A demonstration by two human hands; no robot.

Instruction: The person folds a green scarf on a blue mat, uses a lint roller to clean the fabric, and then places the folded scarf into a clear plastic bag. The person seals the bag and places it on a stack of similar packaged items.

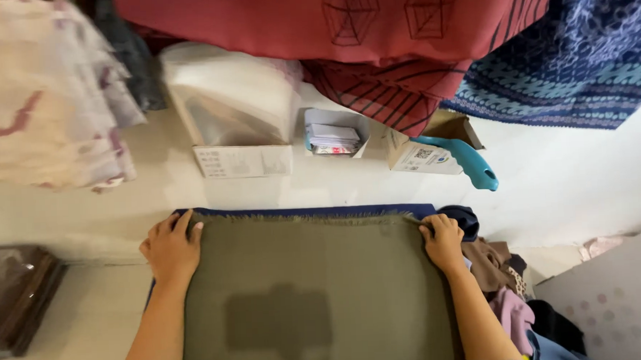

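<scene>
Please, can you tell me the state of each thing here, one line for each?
Olive cloth: spread flat, fringed far edge.
Left hand: grips the far left corner.
Right hand: pinches the far right corner.
Blue mat: under the cloth.
Card box: open.

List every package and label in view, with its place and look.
Open carton: beyond the olive cloth, centre-left; white printed label on its front, clear plastic bags inside.
Small white box: centre, holding stacked cards.
Tan carton: right of it, white code label.
Wrapped brown packs: left edge.
</scene>
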